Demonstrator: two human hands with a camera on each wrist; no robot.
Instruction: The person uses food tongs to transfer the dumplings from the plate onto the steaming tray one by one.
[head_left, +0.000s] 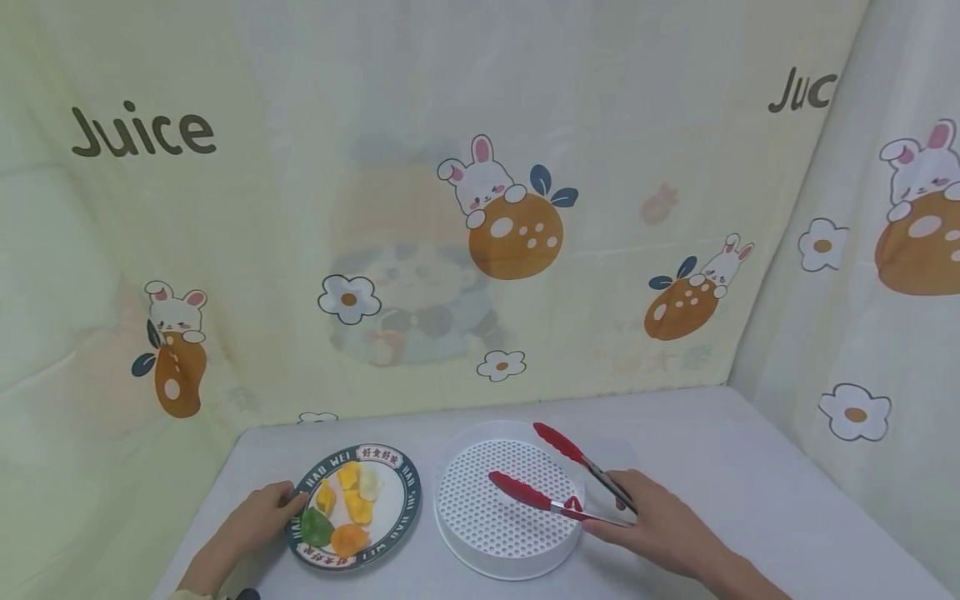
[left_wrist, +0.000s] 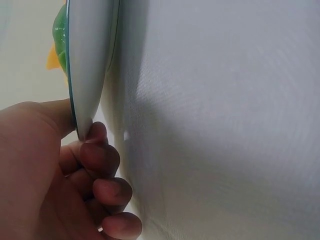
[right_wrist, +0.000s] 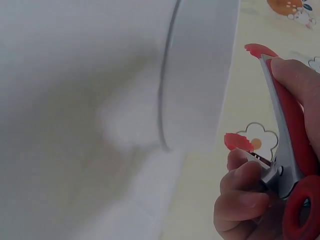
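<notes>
My left hand [head_left: 258, 521] pinches the left rim of a round plate [head_left: 408, 500] with a dark green lettered border; in the left wrist view the thumb lies over the rim [left_wrist: 90, 75] and the fingers curl beneath it. Several dumpling-like pieces lie on the plate: yellow ones [head_left: 358, 506], a pale one [head_left: 370, 483], an orange one [head_left: 349, 540] and a green one [head_left: 317, 527]. My right hand [head_left: 660, 517] grips metal tongs with red tips [head_left: 525, 492], their arms spread apart with nothing between them. The tongs' tips hang over a white round steamer tray [head_left: 487, 517] with a perforated base.
Both dishes stand side by side on a white-covered table [head_left: 720, 467]. Behind it hangs a pale curtain [head_left: 270, 208] printed with rabbits, fruit and flowers, and another curtain panel [head_left: 862, 333] closes the right side.
</notes>
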